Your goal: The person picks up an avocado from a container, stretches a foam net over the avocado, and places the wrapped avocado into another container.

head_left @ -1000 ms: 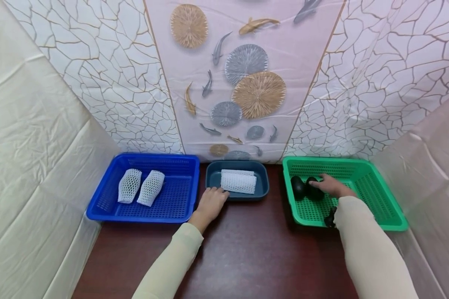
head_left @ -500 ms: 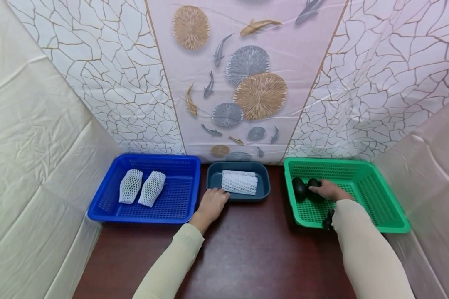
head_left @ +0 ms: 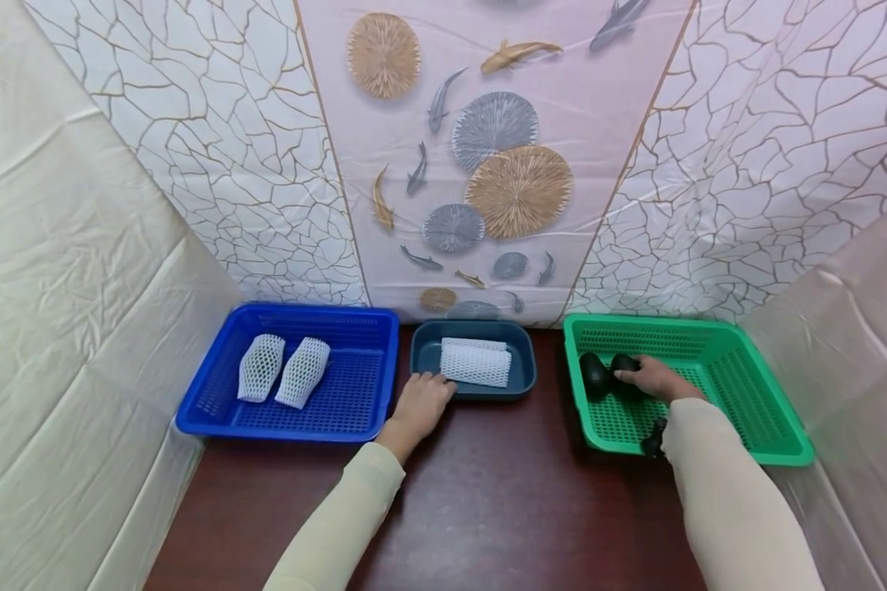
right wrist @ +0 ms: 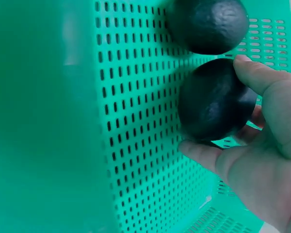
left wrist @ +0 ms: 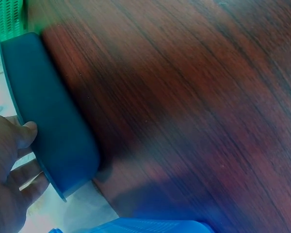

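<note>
In the green basket [head_left: 772, 410] at the right lie two dark avocados. My right hand [head_left: 658, 380] holds the nearer avocado [right wrist: 216, 99], with thumb and fingers spread round its sides. The other avocado [right wrist: 211, 24] lies beside it, near the basket's left wall in the head view. My left hand [head_left: 421, 406] grips the near rim of a small dark teal tray [left wrist: 53, 111], its thumb against the outer wall and its other fingers over the rim. White foam net sleeves [head_left: 475, 365] lie flat in that tray.
A blue basket [head_left: 347, 435] stands at the left with two bulging foam net sleeves [head_left: 303, 373] in it. All three containers sit on the dark brown wooden table [head_left: 480, 492]. Patterned cloth walls [head_left: 517, 271] enclose the back and sides.
My right hand's fingers have come down and closed round the avocado. The left hand stays at the tray's rim. The head view has shifted very slightly.
</note>
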